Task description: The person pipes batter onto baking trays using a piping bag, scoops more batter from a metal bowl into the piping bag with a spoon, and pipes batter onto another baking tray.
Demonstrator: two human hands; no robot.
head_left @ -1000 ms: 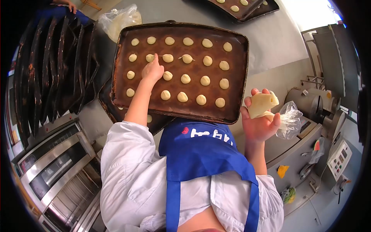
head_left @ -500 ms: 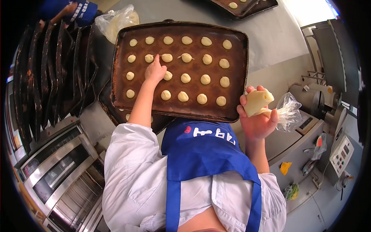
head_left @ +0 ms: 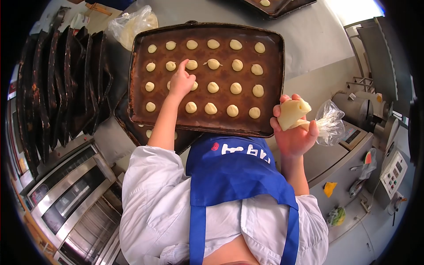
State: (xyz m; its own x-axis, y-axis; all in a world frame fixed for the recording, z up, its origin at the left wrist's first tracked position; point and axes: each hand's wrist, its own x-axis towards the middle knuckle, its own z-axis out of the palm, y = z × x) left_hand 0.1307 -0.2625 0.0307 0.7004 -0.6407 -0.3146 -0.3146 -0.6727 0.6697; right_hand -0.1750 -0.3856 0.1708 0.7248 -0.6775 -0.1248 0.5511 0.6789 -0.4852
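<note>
My left hand (head_left: 182,84) is over the baking tray (head_left: 206,129), its index finger stretched out and the other fingers bent. That fingertip touches or nearly touches the left edge of a pale batter mound (head_left: 191,65). To its right, another mound (head_left: 213,64) has thin tails sticking out at both sides. Rows of similar round mounds cover the dark tray. Beside the tray's right edge, my right hand (head_left: 292,137) is closed around a clear plastic piping bag (head_left: 330,126) filled with pale batter, palm turned up. The bag's twisted end hangs out past my thumb.
Dark trays (head_left: 66,88) stand on edge at the left. Another tray (head_left: 137,132) lies partly under the one before me. A plastic bag (head_left: 134,26) sits at the back left, and more trays (head_left: 282,9) at the back. An oven (head_left: 75,198) is lower left; machinery (head_left: 353,110) is right.
My left hand has shifted slightly right, and the thin tails on the mound by its finger no longer show. At the top left, another person's arm has gone from view. My right hand barely moved.
</note>
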